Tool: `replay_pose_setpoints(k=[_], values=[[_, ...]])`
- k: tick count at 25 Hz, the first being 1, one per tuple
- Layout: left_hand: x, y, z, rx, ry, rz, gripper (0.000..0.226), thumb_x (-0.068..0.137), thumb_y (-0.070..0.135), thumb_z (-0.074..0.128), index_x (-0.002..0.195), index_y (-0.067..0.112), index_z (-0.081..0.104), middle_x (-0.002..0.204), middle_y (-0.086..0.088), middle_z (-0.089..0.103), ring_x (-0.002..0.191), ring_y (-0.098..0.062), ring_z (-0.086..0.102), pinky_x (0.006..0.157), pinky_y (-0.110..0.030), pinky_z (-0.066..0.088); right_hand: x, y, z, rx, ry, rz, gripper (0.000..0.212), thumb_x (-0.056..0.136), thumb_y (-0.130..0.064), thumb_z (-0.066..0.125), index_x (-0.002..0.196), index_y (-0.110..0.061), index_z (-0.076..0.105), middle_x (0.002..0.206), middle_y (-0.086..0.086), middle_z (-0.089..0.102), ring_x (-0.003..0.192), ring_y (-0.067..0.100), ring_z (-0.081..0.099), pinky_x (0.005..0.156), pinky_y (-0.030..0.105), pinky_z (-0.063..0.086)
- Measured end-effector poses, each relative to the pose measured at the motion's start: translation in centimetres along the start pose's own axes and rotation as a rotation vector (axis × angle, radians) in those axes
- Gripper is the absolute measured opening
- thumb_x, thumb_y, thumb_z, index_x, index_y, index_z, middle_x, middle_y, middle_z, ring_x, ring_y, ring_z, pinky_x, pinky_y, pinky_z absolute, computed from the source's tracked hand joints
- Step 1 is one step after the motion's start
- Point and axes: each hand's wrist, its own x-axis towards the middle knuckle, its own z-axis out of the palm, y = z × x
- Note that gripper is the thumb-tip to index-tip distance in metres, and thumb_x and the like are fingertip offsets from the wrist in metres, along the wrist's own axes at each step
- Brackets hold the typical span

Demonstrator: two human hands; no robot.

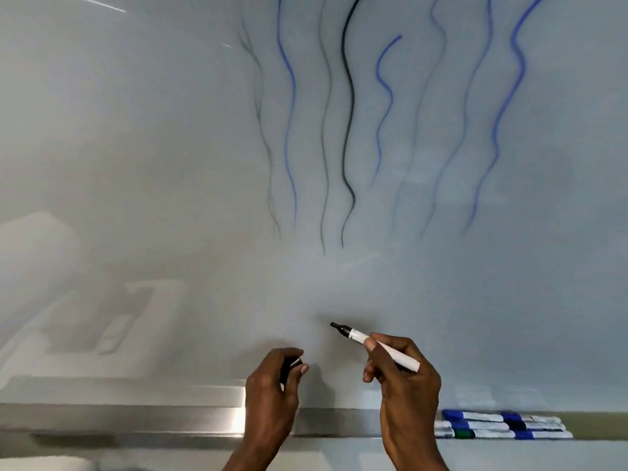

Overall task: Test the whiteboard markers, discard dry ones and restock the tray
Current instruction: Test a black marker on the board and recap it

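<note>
The right hand (404, 372) pinches the uncapped marker (384, 348) in its fingers (372, 345), tip near the whiteboard (136, 164); the left hand (272, 385) grips the cap (292, 365). Press squarely and draw one long stroke (clear of existing lines (348, 130)) to judge darkness.

Wall: glossy grey whiteboard (170, 147) filled everything above the left hand (272, 389).
Light: thin streak (98, 3) glinted far up-left.
Reflections: hazy boxy shapes (112, 331) sat to its left.

Soft, even light. Bright shine on the tray (170, 418) just left of the left hand (272, 389). A bit blurry everywhere.
</note>
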Motion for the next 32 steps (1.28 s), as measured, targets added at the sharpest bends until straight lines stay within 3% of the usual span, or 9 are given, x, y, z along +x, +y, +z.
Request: replay_pose_setpoints(k=[3,5,9,15,18,21,23,26,32], values=[[1.3,4.3,-0.7,0.112,0.125,0.193,0.037,0.091,0.013,0.079,0.128,0.016,0.076,0.096,0.011,0.071,0.084,-0.002,0.072,0.077,-0.011,0.053,1.5,-4.7,0.2,0.114,-0.139,-0.064,0.003,0.091,-0.003,0.071,0.090,-0.001,0.071,0.073,0.025,0.067,0.062,0.036,0.065,0.058,0.041,0.058],[2.3,7.1,-1.6,0.164,0.215,0.272,0.031,0.092,0.005,0.079,0.122,0.012,0.077,0.096,0.008,0.069,0.082,-0.001,0.068,0.074,-0.007,0.047,2.1,-7.4,0.3,0.154,-0.208,-0.121,0.005,0.091,-0.002,0.070,0.095,0.001,0.072,0.073,0.026,0.069,0.064,0.039,0.068,0.059,0.040,0.060],[4.6,11.5,-4.7,0.223,0.352,0.375,0.017,0.099,0.002,0.073,0.114,0.011,0.073,0.095,0.007,0.071,0.075,0.001,0.069,0.064,-0.020,0.054,2.6,-10.8,1.6,0.256,-0.290,-0.167,0.008,0.087,-0.005,0.073,0.093,-0.003,0.078,0.076,0.024,0.069,0.064,0.034,0.065,0.056,0.035,0.054],[10.4,16.6,-12.0,0.472,0.621,0.641,0.016,0.101,0.015,0.073,0.111,0.004,0.077,0.102,-0.001,0.081,0.085,-0.017,0.079,0.073,-0.025,0.057,2.7,-15.5,6.3,0.200,-0.388,-0.442,0.011,0.086,-0.011,0.080,0.097,-0.011,0.081,0.083,0.011,0.077,0.068,0.032,0.072,0.059,0.038,0.060],[14.2,18.1,-15.3,0.467,0.715,0.726,0.020,0.098,0.012,0.079,0.116,0.003,0.079,0.105,-0.003,0.083,0.090,-0.015,0.081,0.077,-0.024,0.058,2.8,-17.7,9.7,0.030,-0.370,-0.745,0.019,0.094,-0.019,0.076,0.112,-0.014,0.079,0.096,-0.002,0.077,0.080,0.024,0.074,0.065,0.037,0.063],[18.7,18.5,-18.2,0.496,0.738,0.812,0.020,0.100,0.010,0.077,0.119,0.003,0.078,0.122,-0.004,0.080,0.099,-0.018,0.081,0.081,-0.033,0.064,3.2,-19.7,14.0,-0.163,-0.270,-1.081,0.025,0.100,-0.020,0.073,0.121,-0.008,0.075,0.104,0.001,0.074,0.090,0.015,0.071,0.077,0.022,0.057],[21.3,18.1,-20.0,0.527,0.752,0.834,0.020,0.103,0.009,0.073,0.122,0.003,0.077,0.133,-0.004,0.076,0.109,-0.022,0.080,0.092,-0.041,0.065,3.9,-20.9,17.0,-0.243,-0.177,-1.233,0.027,0.101,-0.021,0.072,0.122,-0.005,0.075,0.104,0.006,0.074,0.091,0.020,0.069,0.078,0.022,0.055],[24.2,17.3,-22.8,0.508,0.758,0.862,0.020,0.108,0.014,0.067,0.121,0.003,0.078,0.138,-0.009,0.073,0.123,-0.025,0.074,0.106,-0.046,0.060,5.0,-22.2,21.1,-0.317,-0.075,-1.366,0.030,0.103,-0.023,0.069,0.126,-0.005,0.073,0.102,0.010,0.072,0.091,0.025,0.066,0.074,0.035,0.056],[25.5,16.2,-23.9,0.480,0.706,0.929,0.020,0.109,0.012,0.064,0.117,0.004,0.080,0.143,-0.009,0.069,0.133,-0.022,0.068,0.106,-0.043,0.060,6.3,-23.5,26.0,-0.411,0.072,-1.417,0.030,0.103,-0.024,0.068,0.125,-0.004,0.073,0.100,0.013,0.070,0.090,0.027,0.066,0.073,0.031,0.055]])
